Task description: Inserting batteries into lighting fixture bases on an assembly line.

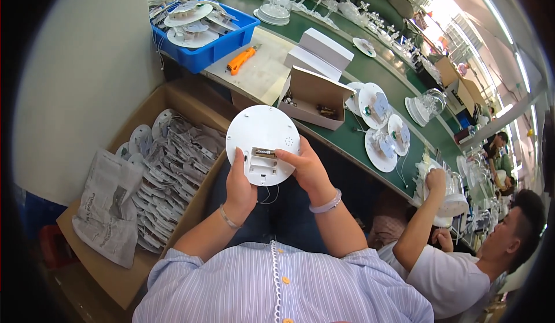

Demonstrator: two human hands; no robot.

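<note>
A round white plastic base (pixel 261 125) is held up in front of me between both hands, its underside facing me with a battery compartment uncovered. One battery (pixel 264 152) lies in the upper slot of that compartment; the slots below it show bare. My left hand (pixel 238 185) grips the lower left rim, thumb on the face. On the right rim is my right hand (pixel 307 166), its thumb pressing at the battery's right end. Thin wires (pixel 269 195) dangle beneath the base. Just beyond it, an open carton (pixel 315 114) holds several loose batteries.
To my left, a large cardboard box (pixel 199 193) is packed with similar white bases (pixel 167 173) and newspaper (pixel 110 207). A blue bin (pixel 202 60), orange utility knife (pixel 241 60), white boxes (pixel 321 51), bases (pixel 381 149) and clear domes (pixel 426 106) occupy the bench. A co-worker (pixel 457 265) sits at right.
</note>
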